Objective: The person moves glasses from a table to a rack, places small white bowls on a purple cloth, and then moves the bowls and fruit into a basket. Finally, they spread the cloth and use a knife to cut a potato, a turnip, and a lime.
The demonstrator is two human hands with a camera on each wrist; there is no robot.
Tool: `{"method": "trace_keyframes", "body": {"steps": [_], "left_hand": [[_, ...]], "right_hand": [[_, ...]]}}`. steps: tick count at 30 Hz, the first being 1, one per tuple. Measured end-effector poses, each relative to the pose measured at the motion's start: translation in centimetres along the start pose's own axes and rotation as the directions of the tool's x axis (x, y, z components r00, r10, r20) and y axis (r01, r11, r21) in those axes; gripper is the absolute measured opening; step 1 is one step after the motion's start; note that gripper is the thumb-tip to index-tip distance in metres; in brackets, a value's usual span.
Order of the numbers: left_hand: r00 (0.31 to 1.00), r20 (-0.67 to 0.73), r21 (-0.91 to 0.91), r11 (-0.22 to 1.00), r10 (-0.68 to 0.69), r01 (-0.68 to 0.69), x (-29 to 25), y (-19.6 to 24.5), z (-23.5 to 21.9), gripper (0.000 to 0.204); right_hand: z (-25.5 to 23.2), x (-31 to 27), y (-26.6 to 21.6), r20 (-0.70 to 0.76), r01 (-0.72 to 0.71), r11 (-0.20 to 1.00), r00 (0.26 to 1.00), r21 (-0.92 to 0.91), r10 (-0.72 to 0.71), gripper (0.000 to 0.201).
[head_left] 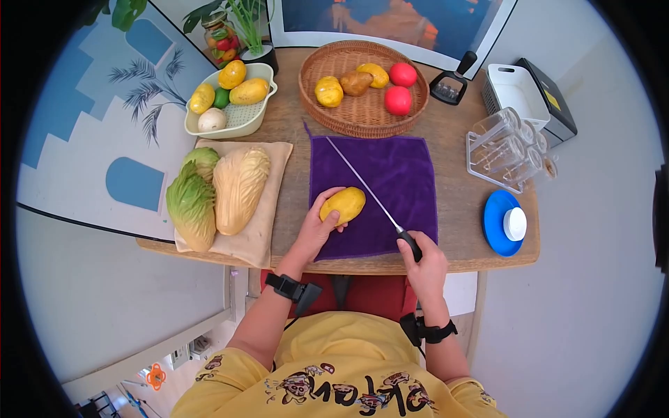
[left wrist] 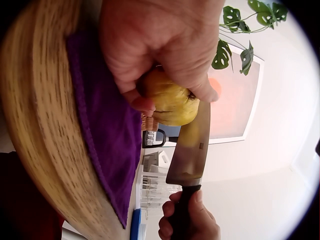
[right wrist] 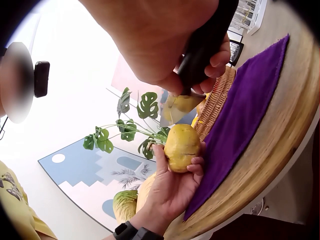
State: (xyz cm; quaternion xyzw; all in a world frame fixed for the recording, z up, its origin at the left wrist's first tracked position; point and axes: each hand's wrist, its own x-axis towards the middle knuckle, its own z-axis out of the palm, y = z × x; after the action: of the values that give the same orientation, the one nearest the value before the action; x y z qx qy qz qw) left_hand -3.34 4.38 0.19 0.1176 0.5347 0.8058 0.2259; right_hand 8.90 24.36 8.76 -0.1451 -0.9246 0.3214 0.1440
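A yellow oval fruit [head_left: 343,205] is gripped in my left hand [head_left: 313,235], held up over a purple cloth [head_left: 408,174]. In the left wrist view, thumb and fingers curl round the fruit [left wrist: 175,102], and a dark dimple shows at its end. My right hand [head_left: 428,270] grips the black handle [head_left: 410,246] of a kitchen knife. Its broad, shiny blade [left wrist: 192,155] points away and to the left, passing to the right of the fruit in the head view. From the right wrist view, the fruit [right wrist: 182,145] looks whole, with a small mark on its skin.
Chinese cabbages [head_left: 239,188] lie on a beige cloth [head_left: 277,164] at left. Behind stand a pale basket [head_left: 244,120] of produce and a round wicker tray [head_left: 362,125] of fruit. At right are a masher [head_left: 448,87], a glass rack [head_left: 512,182] and a blue plate [head_left: 493,224].
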Motion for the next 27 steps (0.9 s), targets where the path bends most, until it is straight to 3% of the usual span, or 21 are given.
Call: {"method": "trace_keyframes", "body": {"steps": [7,9,12,15,18,20,27], "left_hand": [[1.0,-0.008,-0.002,1.0,0.015,-0.015,0.0,-0.1,0.1,0.057],[1.0,-0.007,-0.005,1.0,0.011,-0.011,0.1,0.0,0.1,0.057],[1.0,0.001,0.002,1.0,0.01,-0.01,0.1,0.0,0.1,0.057],[1.0,0.015,0.009,1.0,0.011,-0.011,-0.1,0.0,0.0,0.056],[0.999,0.034,0.019,1.0,-0.005,0.004,0.0,0.1,0.0,0.055],[0.999,0.052,0.088,0.996,-0.007,0.003,0.1,-0.3,-0.2,0.054],[1.0,0.015,0.043,0.999,0.022,-0.023,0.0,-0.5,-0.2,0.053]], "right_hand": [[0.3,-1.6,-0.8,0.033,0.02,0.998,0.999,0.061,-0.022,0.026],[0.4,-2.0,-0.8,0.114,0.092,0.993,0.988,0.068,-0.099,0.024],[0.2,-2.0,-1.1,0.071,0.117,0.988,0.99,0.1,-0.124,0.024],[0.3,-1.1,-0.9,-0.023,0.047,0.993,0.999,0.108,-0.045,0.025],[0.0,-0.3,-0.6,-0.011,-0.005,1.0,1.0,0.01,0.005,0.027],[0.1,-0.3,-0.5,-0.008,0.006,1.0,1.0,0.002,-0.006,0.027],[0.3,-1.7,-1.1,0.05,0.035,0.998,0.998,0.061,-0.038,0.024]]}}
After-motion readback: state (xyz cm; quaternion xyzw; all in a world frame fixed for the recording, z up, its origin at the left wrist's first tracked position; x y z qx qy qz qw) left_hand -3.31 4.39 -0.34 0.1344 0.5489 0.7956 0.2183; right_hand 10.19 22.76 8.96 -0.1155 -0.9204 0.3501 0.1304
